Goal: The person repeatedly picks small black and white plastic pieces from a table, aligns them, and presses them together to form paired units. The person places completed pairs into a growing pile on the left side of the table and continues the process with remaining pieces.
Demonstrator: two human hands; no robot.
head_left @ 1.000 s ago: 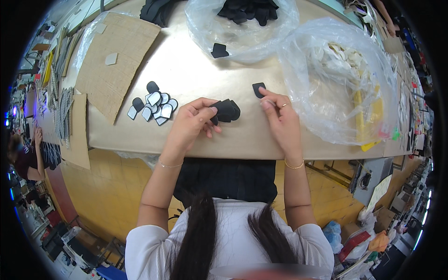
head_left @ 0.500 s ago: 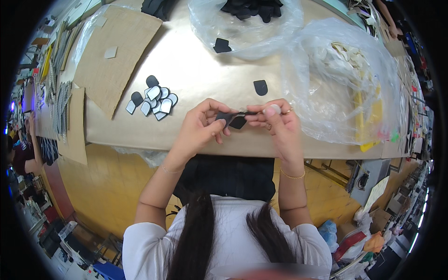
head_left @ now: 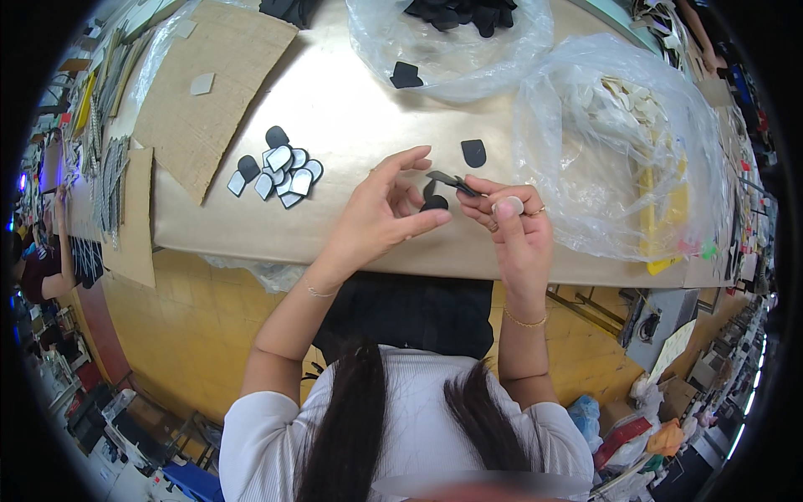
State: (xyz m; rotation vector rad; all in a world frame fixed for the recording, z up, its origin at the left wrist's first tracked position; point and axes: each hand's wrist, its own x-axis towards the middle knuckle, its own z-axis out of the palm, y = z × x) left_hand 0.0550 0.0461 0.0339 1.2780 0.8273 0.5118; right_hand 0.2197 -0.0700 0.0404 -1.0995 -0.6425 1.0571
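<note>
- Table (head_left: 251, 226): spans the area under and beyond both hands.
- Clear plastic bag (head_left: 577, 226): lies to the right of the right hand and contains off-white pieces (head_left: 631, 105).
- Cardboard sheet (head_left: 222, 71): lies beyond and to the left of the left hand, well apart from it.
- Second clear bag (head_left: 368, 46): sits well beyond both hands, with a heap of black pieces (head_left: 456, 15) in it.
- Left hand (head_left: 376, 205): wide open, thumb and fingers spread. Its grip on the pieces, present half a second ago, is released; this leaves it free and puts the held pieces in the right hand.
- Right hand (head_left: 514, 222): closed in a fingertip pinch, holding a few dark pieces (head_left: 462, 186) that project toward the left hand.
- Pile of round-ended pieces (head_left: 284, 171): lies to the left of the left hand, mostly white faces with black edges; a few show black.
- Loose black piece (head_left: 473, 153): lies flat just beyond the right hand's fingers, apart from them.
- Lower black piece (head_left: 434, 203): appears just beside the left thumb tip; contact cannot be determined.
- Small whitish piece (head_left: 508, 205): sits at the right thumb tip.
</note>
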